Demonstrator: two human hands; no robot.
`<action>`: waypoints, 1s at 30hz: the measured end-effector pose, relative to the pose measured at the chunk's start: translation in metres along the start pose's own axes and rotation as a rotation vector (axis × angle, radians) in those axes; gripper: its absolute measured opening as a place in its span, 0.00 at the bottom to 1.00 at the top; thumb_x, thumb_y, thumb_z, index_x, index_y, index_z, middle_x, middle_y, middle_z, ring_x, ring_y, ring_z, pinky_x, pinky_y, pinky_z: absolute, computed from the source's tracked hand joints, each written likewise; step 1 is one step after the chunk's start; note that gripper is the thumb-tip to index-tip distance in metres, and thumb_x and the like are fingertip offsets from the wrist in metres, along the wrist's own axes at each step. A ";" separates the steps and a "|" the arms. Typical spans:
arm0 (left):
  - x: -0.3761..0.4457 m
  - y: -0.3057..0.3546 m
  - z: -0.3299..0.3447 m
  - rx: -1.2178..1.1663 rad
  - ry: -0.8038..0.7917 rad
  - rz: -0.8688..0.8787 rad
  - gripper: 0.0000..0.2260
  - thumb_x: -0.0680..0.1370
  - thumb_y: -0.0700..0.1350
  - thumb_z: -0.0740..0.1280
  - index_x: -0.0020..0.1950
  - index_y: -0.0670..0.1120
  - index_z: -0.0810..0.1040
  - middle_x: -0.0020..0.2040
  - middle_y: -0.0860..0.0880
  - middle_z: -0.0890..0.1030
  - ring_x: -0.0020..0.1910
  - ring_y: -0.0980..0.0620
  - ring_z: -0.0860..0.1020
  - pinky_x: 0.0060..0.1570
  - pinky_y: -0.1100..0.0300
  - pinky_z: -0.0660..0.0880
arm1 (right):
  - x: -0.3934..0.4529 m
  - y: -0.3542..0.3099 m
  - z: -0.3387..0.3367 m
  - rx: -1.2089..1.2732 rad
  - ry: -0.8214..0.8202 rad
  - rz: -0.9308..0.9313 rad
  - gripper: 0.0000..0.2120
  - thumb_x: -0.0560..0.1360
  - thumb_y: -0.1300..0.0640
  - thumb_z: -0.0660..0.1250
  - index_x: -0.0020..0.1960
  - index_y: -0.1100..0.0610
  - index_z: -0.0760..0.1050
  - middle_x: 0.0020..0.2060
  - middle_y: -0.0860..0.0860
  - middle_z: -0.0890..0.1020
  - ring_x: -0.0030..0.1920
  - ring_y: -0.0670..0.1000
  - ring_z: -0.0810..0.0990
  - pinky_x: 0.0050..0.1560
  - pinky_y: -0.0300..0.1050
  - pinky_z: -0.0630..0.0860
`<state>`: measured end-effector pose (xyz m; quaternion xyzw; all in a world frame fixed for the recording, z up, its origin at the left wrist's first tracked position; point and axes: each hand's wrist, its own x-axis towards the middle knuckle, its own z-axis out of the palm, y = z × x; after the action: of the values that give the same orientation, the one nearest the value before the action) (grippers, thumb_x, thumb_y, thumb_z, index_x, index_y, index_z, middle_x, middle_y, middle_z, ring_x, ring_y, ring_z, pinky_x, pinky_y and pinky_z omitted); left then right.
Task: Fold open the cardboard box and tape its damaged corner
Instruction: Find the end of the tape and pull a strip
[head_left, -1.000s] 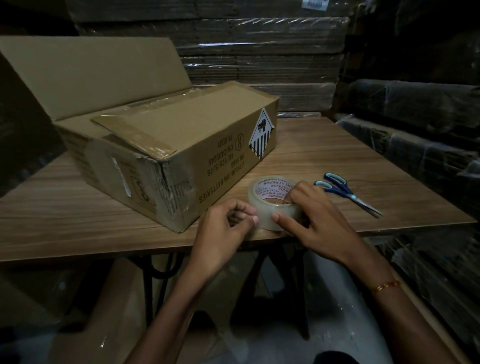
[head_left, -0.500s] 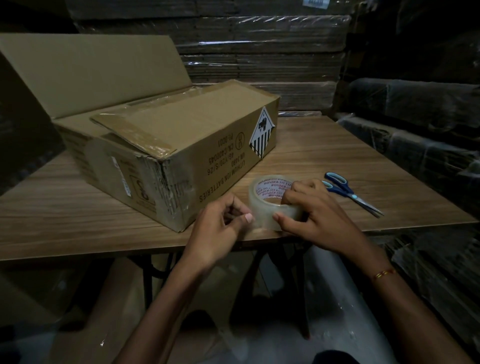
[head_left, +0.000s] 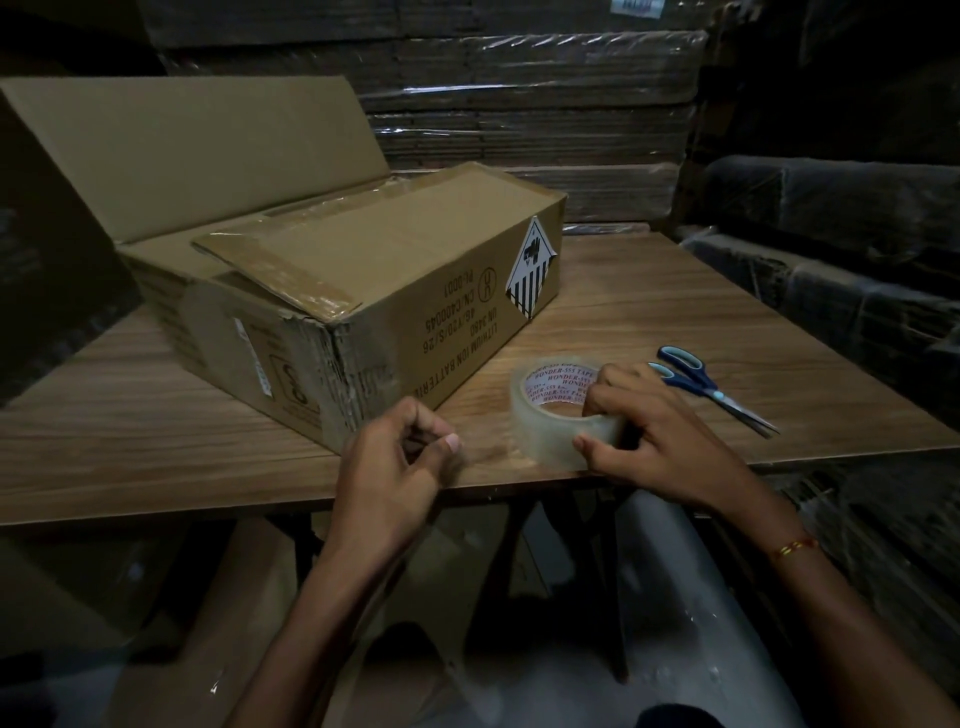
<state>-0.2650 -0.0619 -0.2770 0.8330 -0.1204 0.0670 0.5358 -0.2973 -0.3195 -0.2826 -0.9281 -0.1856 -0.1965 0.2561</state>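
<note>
Resting on the wooden table (head_left: 649, 291): cardboard box (head_left: 363, 280), one long flap raised, near corner (head_left: 337, 338) torn and crumpled. Tape roll (head_left: 563, 410) beside it at the table's front edge, right hand (head_left: 670, 441) clamped around it. Left hand (head_left: 400, 462) pinched shut; a clear strip between the fingers is too faint to confirm. Scissors (head_left: 711, 389) right of the roll, handles partly hidden.

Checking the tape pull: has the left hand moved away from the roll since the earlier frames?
Yes. The left hand, pinched shut, has drawn leftward from the tape roll, now nearer the cardboard box corner; the right hand steadies the roll.
</note>
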 end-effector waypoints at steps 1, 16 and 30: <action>0.000 0.000 0.000 0.002 0.011 -0.011 0.06 0.75 0.38 0.71 0.39 0.46 0.79 0.38 0.51 0.83 0.40 0.52 0.82 0.46 0.43 0.82 | 0.000 0.000 -0.001 0.003 -0.012 0.002 0.08 0.73 0.41 0.65 0.40 0.39 0.65 0.42 0.38 0.69 0.50 0.46 0.69 0.47 0.39 0.65; 0.004 -0.004 0.004 0.006 0.106 -0.048 0.07 0.75 0.40 0.71 0.39 0.49 0.78 0.37 0.52 0.84 0.40 0.51 0.84 0.42 0.44 0.83 | -0.014 0.011 -0.029 -0.013 -0.117 -0.025 0.09 0.74 0.44 0.64 0.42 0.49 0.72 0.43 0.42 0.71 0.47 0.44 0.73 0.46 0.44 0.71; 0.004 -0.002 0.012 0.060 0.241 -0.015 0.06 0.75 0.40 0.70 0.39 0.48 0.77 0.36 0.54 0.82 0.39 0.54 0.82 0.43 0.49 0.82 | -0.024 0.014 -0.037 0.084 -0.138 -0.016 0.08 0.74 0.47 0.65 0.48 0.50 0.76 0.48 0.46 0.77 0.52 0.49 0.78 0.51 0.50 0.75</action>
<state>-0.2607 -0.0727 -0.2824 0.8354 -0.0470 0.1661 0.5219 -0.3216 -0.3571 -0.2706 -0.9264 -0.2181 -0.1264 0.2799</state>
